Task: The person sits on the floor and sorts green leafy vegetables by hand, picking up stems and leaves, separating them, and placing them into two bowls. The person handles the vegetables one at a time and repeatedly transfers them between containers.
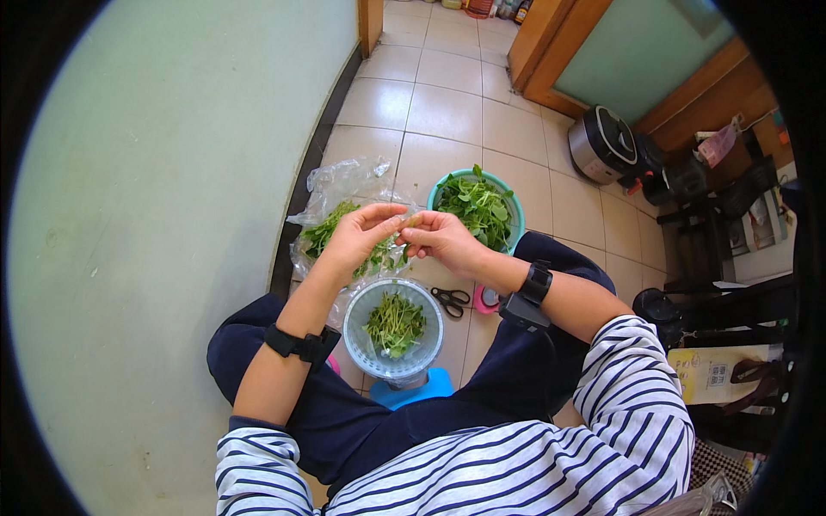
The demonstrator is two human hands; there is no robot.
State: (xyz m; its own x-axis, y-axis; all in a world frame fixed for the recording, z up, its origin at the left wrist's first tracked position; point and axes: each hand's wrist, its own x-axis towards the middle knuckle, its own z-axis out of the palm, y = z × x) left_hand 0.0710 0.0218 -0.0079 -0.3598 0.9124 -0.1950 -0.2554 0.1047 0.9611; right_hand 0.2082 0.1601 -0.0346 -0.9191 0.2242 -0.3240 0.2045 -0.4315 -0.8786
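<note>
My left hand (366,236) and my right hand (445,240) meet at the fingertips, pinching a thin green stem (409,222) mostly hidden by the fingers. Beneath them, a pile of leafy greens (332,226) rests on a clear plastic bag (348,173), partly covered by my left hand. Just beyond my right hand is a teal basket (520,219) full of leafy greens (476,205). Closer to my body stands a grey-blue, bag-lined bin (352,332) with stems and leaves (396,324) inside.
Black-handled scissors (452,300) lie on the tiled floor right of the bin. A blue plastic stool (419,390) shows between my legs. The wall (168,193) borders the left side. A rice cooker (603,145) stands at the right, near a wooden-framed door (548,58).
</note>
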